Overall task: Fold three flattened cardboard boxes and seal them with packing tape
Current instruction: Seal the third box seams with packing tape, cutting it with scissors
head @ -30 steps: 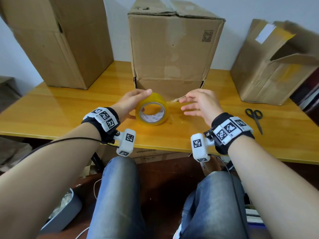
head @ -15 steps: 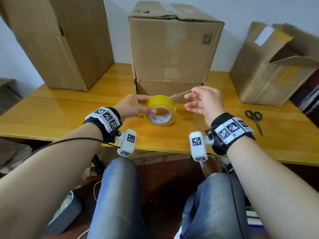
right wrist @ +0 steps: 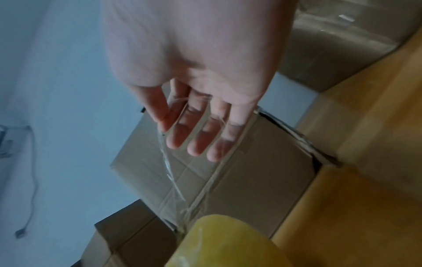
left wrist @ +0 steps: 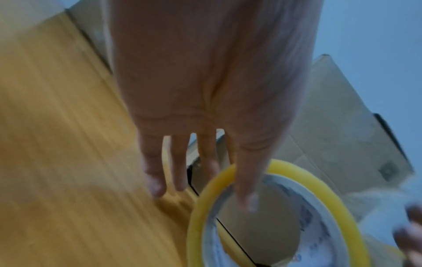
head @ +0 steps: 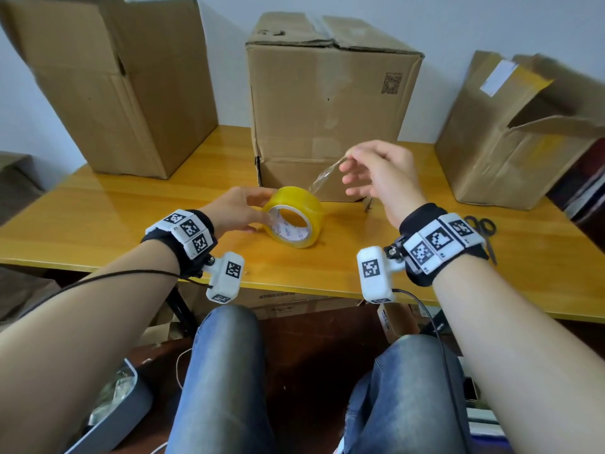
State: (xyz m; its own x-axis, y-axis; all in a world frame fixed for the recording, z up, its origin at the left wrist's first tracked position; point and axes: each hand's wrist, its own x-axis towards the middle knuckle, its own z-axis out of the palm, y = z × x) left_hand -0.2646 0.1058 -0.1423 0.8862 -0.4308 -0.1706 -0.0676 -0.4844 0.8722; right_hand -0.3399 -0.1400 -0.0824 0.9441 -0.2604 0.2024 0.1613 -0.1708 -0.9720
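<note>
The left hand [head: 237, 209] grips the yellow packing tape roll [head: 293, 217] on the wooden table [head: 98, 221], anchoring it while the right hand [head: 381, 178] pinches the clear tape strip [head: 322, 178], drawing it toward the middle cardboard box [head: 327, 103]

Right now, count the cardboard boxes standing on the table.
3. One box stands at the table's back left, one in the middle behind the tape roll, one at the right. More cardboard lies under the table.
</note>
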